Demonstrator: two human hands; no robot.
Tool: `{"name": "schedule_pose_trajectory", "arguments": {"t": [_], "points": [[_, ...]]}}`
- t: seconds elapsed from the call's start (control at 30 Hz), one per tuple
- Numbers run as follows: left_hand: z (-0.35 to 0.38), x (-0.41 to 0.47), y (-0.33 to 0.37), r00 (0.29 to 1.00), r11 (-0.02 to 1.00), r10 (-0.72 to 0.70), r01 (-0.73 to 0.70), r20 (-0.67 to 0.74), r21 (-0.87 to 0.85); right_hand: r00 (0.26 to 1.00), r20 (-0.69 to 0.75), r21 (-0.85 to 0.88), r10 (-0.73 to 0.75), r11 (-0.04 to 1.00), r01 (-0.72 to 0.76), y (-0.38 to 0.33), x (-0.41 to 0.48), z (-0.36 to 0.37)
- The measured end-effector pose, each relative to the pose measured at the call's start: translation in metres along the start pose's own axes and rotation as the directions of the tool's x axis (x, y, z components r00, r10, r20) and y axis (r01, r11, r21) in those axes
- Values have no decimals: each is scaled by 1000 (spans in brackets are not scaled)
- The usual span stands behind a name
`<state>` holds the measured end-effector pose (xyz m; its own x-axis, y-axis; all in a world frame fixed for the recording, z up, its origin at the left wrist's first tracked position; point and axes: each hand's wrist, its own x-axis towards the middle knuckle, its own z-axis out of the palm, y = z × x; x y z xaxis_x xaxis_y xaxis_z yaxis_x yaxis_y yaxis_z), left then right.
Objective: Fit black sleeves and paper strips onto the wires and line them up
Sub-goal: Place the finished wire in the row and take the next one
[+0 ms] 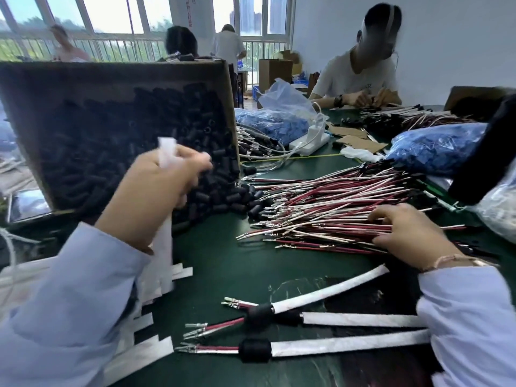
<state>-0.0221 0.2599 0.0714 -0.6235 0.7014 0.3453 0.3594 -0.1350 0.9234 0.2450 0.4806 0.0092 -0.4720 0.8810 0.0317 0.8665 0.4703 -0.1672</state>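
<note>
Green worktable (223, 263) under loose wires (321, 208), windows (111, 15) and white wall (446, 37) beyond.

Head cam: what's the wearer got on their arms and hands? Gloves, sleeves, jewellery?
No gloves: the left hand and right hand are bare. Both arms are in loose, light blue long sleeves, the left sleeve and right sleeve, with cuffs ending at the wrists. A thin rose-gold bracelet sits on the right wrist. I can see no watch or rings.

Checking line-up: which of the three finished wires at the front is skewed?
The far wire: its strip slants up to the right; the middle wire and near wire lie roughly parallel.
</note>
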Motion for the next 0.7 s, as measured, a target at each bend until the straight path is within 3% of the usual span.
{"name": "schedule_pose_trajectory", "arguments": {"t": [0.07,0.13,0.2,0.27,0.37,0.47,0.53,0.6,0.7], "points": [[-3,11,-4,981,991,-48,24,-186,-130,992,11,-62,125,990,-124,9,11,7],[2,15,-11,960,984,-133,99,-247,-145,988,74,-69,135,989,-130,18,20,5],[17,10,-25,943,947,-294,265,-155,-182,985,149,-76,88,994,-77,28,27,-2],[28,1,-34,947,929,-320,308,-31,-205,985,170,-76,16,997,-4,33,29,-13],[23,-3,-34,999,999,-33,34,26,-12,985,153,-31,-79,996,85,37,28,-23],[34,-17,-28,927,921,170,-269,334,280,986,101,26,-132,991,130,38,26,-33],[60,-37,-30,802,741,42,-425,596,520,982,95,40,-161,987,158,34,26,-43],[81,-51,-33,665,581,-169,-528,727,619,979,99,14,-177,984,177,27,27,-56],[83,-57,-34,565,632,-259,-514,783,580,989,70,-104,-129,985,136,16,25,-78]]}}
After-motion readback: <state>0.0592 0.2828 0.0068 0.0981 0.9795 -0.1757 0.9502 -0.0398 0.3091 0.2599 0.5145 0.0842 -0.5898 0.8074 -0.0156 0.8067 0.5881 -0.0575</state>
